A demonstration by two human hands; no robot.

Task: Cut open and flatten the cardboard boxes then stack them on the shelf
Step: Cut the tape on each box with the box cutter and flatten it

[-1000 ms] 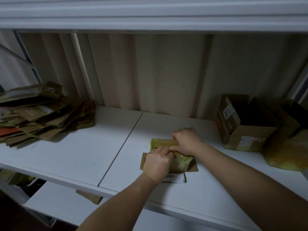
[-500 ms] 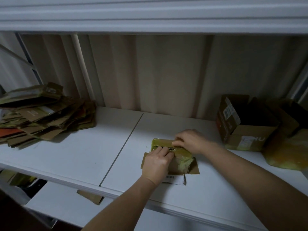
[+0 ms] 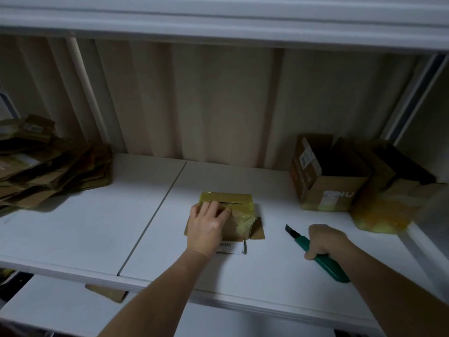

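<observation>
Pressing the slit, taped small box [image 3: 227,210] with spread left hand [image 3: 208,221], right hand [image 3: 324,240] gripping cutter [image 3: 318,255]; flattened stack [image 3: 48,171] far left of it done, open boxes [image 3: 328,181] beyond right hand remain.

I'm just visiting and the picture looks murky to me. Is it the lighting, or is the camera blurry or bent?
Head view: the light is dim, and the upper shelf shades the back wall; the stack at left and the open box at right are soft and dark; straight shelf edges bow from the wide lens; the yellow tape on the small box shines slightly; the knife in the right hand is fairly sharp.
</observation>
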